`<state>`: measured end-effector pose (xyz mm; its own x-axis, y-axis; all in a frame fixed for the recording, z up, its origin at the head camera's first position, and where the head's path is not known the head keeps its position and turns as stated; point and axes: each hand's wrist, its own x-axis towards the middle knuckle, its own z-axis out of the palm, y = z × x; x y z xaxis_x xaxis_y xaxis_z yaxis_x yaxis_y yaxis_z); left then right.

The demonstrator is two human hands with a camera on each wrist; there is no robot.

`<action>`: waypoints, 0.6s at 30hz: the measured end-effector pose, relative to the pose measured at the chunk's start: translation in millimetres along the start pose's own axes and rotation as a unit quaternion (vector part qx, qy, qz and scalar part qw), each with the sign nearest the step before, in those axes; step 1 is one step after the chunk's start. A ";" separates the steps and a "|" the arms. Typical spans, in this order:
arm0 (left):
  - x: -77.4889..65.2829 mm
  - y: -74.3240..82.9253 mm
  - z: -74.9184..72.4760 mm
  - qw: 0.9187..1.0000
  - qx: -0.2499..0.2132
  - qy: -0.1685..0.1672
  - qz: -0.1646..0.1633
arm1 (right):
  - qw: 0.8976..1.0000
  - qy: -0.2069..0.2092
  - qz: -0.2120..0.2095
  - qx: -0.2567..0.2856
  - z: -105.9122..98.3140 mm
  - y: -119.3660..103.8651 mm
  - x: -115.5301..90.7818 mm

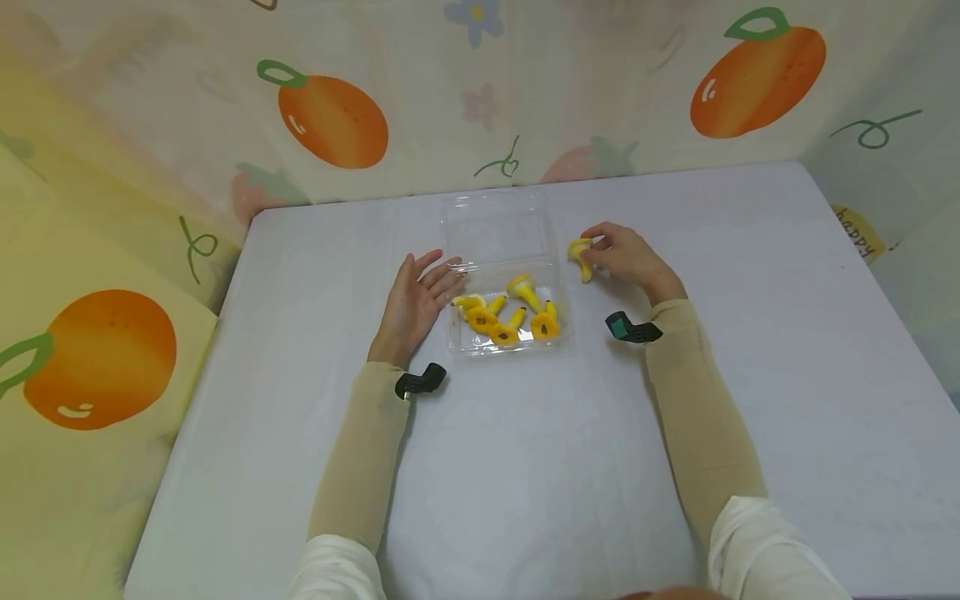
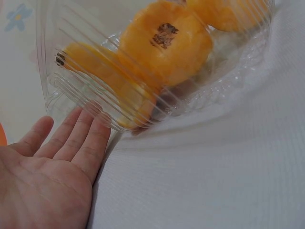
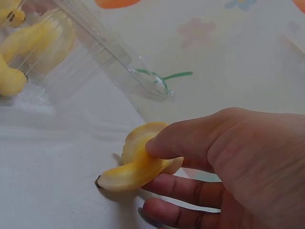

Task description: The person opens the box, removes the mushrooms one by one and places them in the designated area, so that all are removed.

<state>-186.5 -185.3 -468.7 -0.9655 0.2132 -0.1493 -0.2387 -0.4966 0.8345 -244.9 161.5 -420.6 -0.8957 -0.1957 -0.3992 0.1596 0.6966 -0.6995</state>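
Note:
A clear plastic clamshell box (image 1: 457,346) holds several yellow mushroom-shaped pieces (image 1: 545,325), some showing a brown patch on the flared end. Its lid (image 1: 497,227) is folded back toward the wall. Just right of the box, my right hand (image 1: 628,258) pinches one more yellow mushroom-shaped piece (image 3: 128,174) between thumb and fingers; its dark-tipped stem points down and left in the right wrist view, close over the tablecloth. My left hand (image 1: 416,304) lies palm up at the box's left side, fingers extended, fingertips right at the clear wall.
A white cloth covers the table (image 1: 525,467). Behind it hangs a pale curtain (image 1: 420,83) printed with oranges and flowers. Black wrist mounts (image 1: 423,381) stick out from both forearms, inward over the table.

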 end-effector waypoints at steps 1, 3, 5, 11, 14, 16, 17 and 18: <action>0.0 -0.1 0.1 1.000 0.000 0.000 0.000 | 1.000 0.000 -0.001 -0.003 0.5 0.9 0.2; 0.1 -0.3 0.9 1.000 -0.001 0.000 -0.001 | 1.000 0.001 -0.002 -0.004 1.1 2.9 0.4; -0.2 -0.7 1.9 1.000 -0.004 0.000 -0.002 | 1.000 0.001 -0.002 0.001 1.0 5.6 -0.8; -2.4 1.0 2.9 1.000 0.004 0.000 -0.005 | 1.000 -0.004 0.003 0.023 3.3 13.4 -3.3; -4.3 3.4 2.0 1.000 0.009 0.002 -0.004 | 1.000 -0.005 0.001 0.028 5.9 14.7 -2.7; -6.1 5.1 0.5 1.000 0.004 0.003 -0.003 | 1.000 -0.006 -0.004 0.030 7.8 13.9 -1.1; -7.1 5.9 -0.3 1.000 0.001 0.004 -0.004 | 1.000 -0.008 -0.006 0.030 8.7 13.1 -0.4; -8.1 6.5 -1.2 1.000 -0.002 0.005 -0.004 | 0.999 -0.010 -0.009 0.029 9.7 12.1 0.0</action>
<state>-180.4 -191.2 -462.7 -0.9645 0.2094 -0.1610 -0.2469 -0.4981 0.8312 -239.0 163.2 -434.8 -0.8904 -0.2221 -0.3973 0.1675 0.6518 -0.7396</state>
